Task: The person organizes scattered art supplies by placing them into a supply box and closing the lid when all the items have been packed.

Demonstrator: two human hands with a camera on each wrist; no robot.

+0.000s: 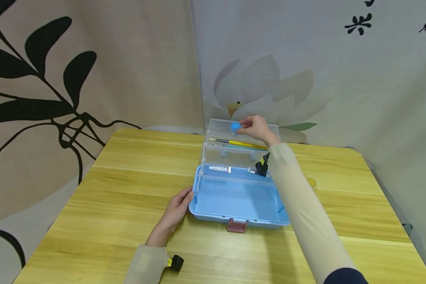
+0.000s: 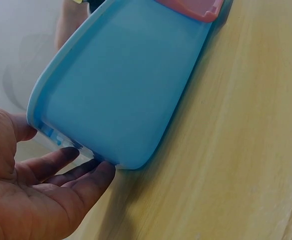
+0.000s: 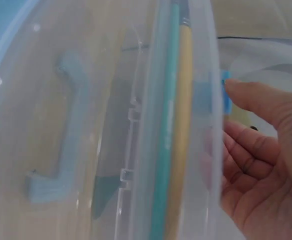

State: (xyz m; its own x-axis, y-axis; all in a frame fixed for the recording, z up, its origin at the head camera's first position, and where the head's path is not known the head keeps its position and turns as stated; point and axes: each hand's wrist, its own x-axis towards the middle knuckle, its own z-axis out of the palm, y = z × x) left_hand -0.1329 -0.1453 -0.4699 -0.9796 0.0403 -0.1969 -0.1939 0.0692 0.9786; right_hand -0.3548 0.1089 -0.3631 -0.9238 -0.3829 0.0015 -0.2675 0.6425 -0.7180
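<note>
A light blue plastic art box (image 1: 234,201) stands unfolded on the table, its clear trays raised at the back. My left hand (image 1: 177,207) holds the box's left end, thumb on the rim (image 2: 32,107) and fingertips against the side below. At the topmost clear tray (image 1: 220,124), my right hand (image 1: 257,127) pinches a small jar with a blue lid (image 1: 235,126). The right wrist view has the thumb at the blue lid (image 3: 226,90), with other fingers partly behind the tray wall. A yellow paintbrush (image 1: 243,144) and a teal-handled brush (image 3: 168,120) lie in a tray.
A white paint tube (image 1: 220,169) lies in the lower tray, and another tube (image 1: 252,170) is partly hidden by the right wrist camera. A reddish latch (image 1: 236,225) hangs at the box front. A small yellow disc (image 1: 311,182) lies right of the forearm. Patterned curtains (image 1: 156,71) hang behind the table.
</note>
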